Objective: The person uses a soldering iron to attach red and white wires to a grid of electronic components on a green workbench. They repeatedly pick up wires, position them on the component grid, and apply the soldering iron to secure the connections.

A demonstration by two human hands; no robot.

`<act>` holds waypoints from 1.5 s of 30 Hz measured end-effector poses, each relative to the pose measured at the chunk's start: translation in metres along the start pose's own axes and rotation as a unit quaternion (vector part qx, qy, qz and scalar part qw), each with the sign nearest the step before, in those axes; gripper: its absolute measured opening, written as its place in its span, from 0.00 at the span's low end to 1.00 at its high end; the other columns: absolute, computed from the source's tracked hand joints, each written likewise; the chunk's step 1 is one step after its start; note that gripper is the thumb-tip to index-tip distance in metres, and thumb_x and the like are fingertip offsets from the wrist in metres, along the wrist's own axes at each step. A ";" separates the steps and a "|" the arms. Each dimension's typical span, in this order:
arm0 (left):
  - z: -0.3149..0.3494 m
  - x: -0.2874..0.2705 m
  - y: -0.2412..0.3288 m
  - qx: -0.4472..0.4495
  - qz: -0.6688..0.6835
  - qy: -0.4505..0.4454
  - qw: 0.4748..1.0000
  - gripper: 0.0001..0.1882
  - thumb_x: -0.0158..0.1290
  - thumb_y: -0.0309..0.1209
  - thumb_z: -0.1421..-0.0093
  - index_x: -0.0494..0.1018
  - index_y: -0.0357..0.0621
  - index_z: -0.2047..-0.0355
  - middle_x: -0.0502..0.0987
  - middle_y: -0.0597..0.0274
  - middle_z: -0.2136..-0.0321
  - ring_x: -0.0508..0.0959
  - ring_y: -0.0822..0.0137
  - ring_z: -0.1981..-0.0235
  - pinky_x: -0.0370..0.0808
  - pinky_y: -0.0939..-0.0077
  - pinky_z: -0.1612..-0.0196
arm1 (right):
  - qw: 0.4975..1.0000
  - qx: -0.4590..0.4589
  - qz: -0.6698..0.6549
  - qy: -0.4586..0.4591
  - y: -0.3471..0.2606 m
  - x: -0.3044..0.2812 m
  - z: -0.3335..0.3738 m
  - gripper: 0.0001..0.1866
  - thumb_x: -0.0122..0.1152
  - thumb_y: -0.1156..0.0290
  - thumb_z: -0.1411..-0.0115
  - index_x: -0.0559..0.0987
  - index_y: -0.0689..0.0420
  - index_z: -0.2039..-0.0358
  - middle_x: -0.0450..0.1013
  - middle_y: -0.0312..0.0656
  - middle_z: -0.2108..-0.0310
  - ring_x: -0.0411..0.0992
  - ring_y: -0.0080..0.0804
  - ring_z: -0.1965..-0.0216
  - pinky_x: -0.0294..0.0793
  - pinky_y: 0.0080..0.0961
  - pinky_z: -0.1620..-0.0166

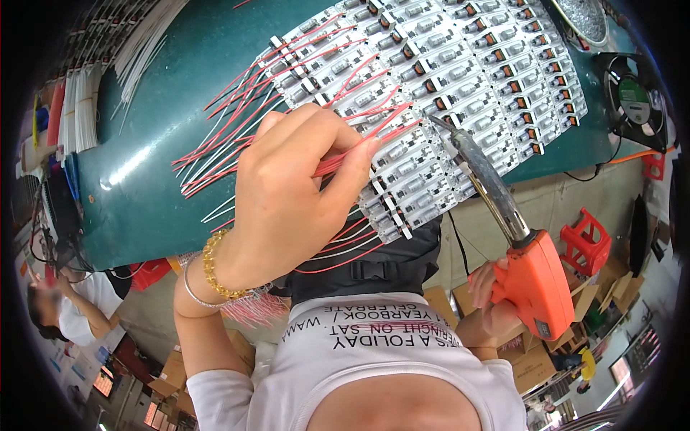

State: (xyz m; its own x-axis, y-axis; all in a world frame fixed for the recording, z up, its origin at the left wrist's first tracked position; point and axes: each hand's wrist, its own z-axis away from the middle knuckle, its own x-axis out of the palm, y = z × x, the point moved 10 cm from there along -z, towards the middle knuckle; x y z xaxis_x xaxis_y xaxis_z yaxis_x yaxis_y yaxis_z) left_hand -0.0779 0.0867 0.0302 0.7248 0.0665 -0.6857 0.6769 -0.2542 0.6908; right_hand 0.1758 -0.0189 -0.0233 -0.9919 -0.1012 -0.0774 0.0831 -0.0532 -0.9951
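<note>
My left hand (295, 172) is closed on a bundle of thin red wires (332, 167), pinched between thumb and fingers. One end of a red wire reaches the panel of circuit boards (460, 79), a sheet of many small white boards with silver and black parts. More red and white wires (223, 136) fan out from its left edge. My right hand (492, 291) grips an orange soldering gun (540, 287) by its handle. The gun's dark tip (438, 123) is at the panel, close to the wire ends; whether it touches, I cannot tell.
The panel lies on a green table (136, 208). Bundles of white wires (75, 115) are at the left. A black fan (632, 97) and a round metal tin (583, 18) stand at the right. A red stool (586, 241) is beyond the table edge. Another person (79, 309) sits at far left.
</note>
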 end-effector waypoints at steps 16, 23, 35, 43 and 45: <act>0.000 0.001 0.001 0.003 -0.012 -0.012 1.000 0.07 0.60 0.21 0.47 0.72 0.37 0.78 0.72 0.62 0.82 0.69 0.69 0.80 0.65 0.77 0.75 | 0.997 0.025 0.076 0.018 -0.005 -0.006 0.004 0.33 0.51 0.34 0.43 0.70 0.55 0.83 0.66 0.33 0.85 0.66 0.27 0.81 0.67 0.26 0.71; 0.001 0.000 0.000 0.003 -0.007 -0.004 1.000 0.06 0.60 0.21 0.47 0.73 0.36 0.76 0.73 0.61 0.80 0.70 0.69 0.79 0.65 0.77 0.75 | 0.999 -0.012 0.024 0.033 -0.012 0.001 -0.004 0.36 0.54 0.38 0.42 0.66 0.64 0.57 0.63 0.29 0.88 0.62 0.21 0.86 0.65 0.21 0.77; 0.004 0.012 0.015 0.016 -0.034 0.019 0.999 0.04 0.62 0.24 0.48 0.76 0.43 0.75 0.74 0.67 0.82 0.65 0.70 0.79 0.64 0.76 0.68 | 0.995 0.039 -0.011 0.089 0.000 -0.015 0.017 0.35 0.57 0.37 0.45 0.66 0.62 0.61 0.63 0.31 0.86 0.61 0.21 0.85 0.63 0.21 0.78; 0.003 0.013 0.022 0.051 -0.054 0.031 0.997 0.09 0.62 0.25 0.50 0.71 0.45 0.79 0.70 0.68 0.85 0.67 0.65 0.84 0.59 0.71 0.69 | 0.996 0.029 0.071 0.046 0.004 -0.018 0.019 0.33 0.55 0.33 0.46 0.70 0.55 0.78 0.66 0.34 0.83 0.63 0.26 0.83 0.61 0.24 0.77; 0.004 0.014 0.023 0.057 -0.065 0.031 0.996 0.09 0.62 0.25 0.50 0.71 0.45 0.79 0.70 0.67 0.84 0.67 0.65 0.83 0.59 0.71 0.69 | 0.990 0.028 0.131 0.033 0.007 -0.020 0.021 0.31 0.54 0.33 0.46 0.70 0.53 0.82 0.65 0.34 0.84 0.63 0.29 0.83 0.60 0.25 0.77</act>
State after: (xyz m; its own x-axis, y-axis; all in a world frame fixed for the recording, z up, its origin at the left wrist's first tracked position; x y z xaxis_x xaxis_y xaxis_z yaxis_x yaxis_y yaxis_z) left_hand -0.0523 0.0783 0.0358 0.6410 0.1647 -0.7497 0.7491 -0.3470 0.5643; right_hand 0.1985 -0.0376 -0.0269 -0.9394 -0.0542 -0.3385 0.3422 -0.0883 -0.9355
